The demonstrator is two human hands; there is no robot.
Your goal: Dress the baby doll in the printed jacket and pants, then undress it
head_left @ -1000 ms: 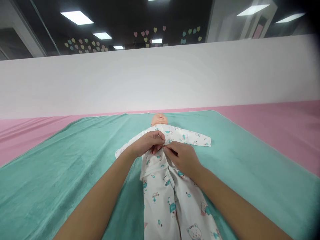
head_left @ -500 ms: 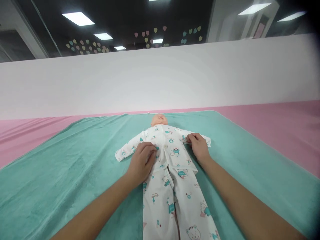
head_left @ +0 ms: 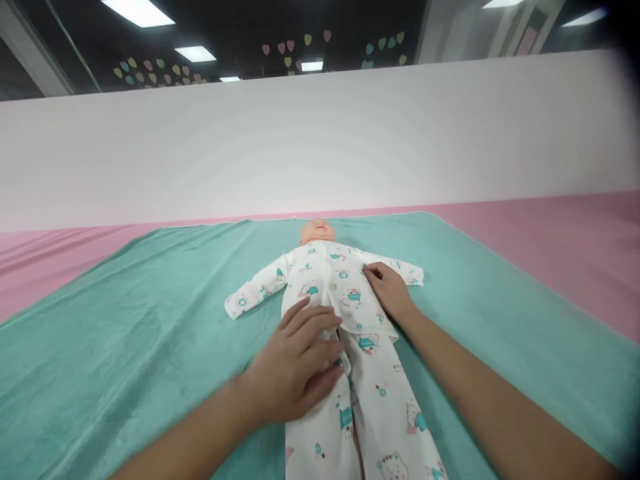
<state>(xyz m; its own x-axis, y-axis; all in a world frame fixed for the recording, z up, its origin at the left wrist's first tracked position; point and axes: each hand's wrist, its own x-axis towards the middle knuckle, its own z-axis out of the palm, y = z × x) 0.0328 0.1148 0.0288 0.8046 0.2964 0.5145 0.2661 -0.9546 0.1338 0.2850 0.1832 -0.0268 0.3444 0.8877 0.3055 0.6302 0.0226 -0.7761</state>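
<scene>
A baby doll (head_left: 317, 230) lies on its back, dressed in a white printed shirt (head_left: 345, 303) and matching trousers (head_left: 385, 400). Its sleeves reach out to both sides. Above the shirt's hem and the waist of the trousers is my left hand (head_left: 300, 360), fingers stretched and apart, holding nothing. Part of the hem and one trouser leg are hidden under it. My right hand (head_left: 393, 290) is at the shirt's right side, just below the sleeve's root, its thumb and fingertips pinched on the cloth. A small button (head_left: 333, 286) shows at the shirt's front.
Beneath the doll spreads a green blanket (head_left: 150, 333), wrinkled at the left, over a pink sheet (head_left: 550, 253). A low white wall (head_left: 320, 147) runs along the far side. Behind it, dark glass carries heart stickers (head_left: 290, 45) and light reflections.
My left hand has left the shirt's left side, moving down and toward the middle, and its fingers have spread. My right hand has shifted slightly left, from the sleeve to the shirt's side.
</scene>
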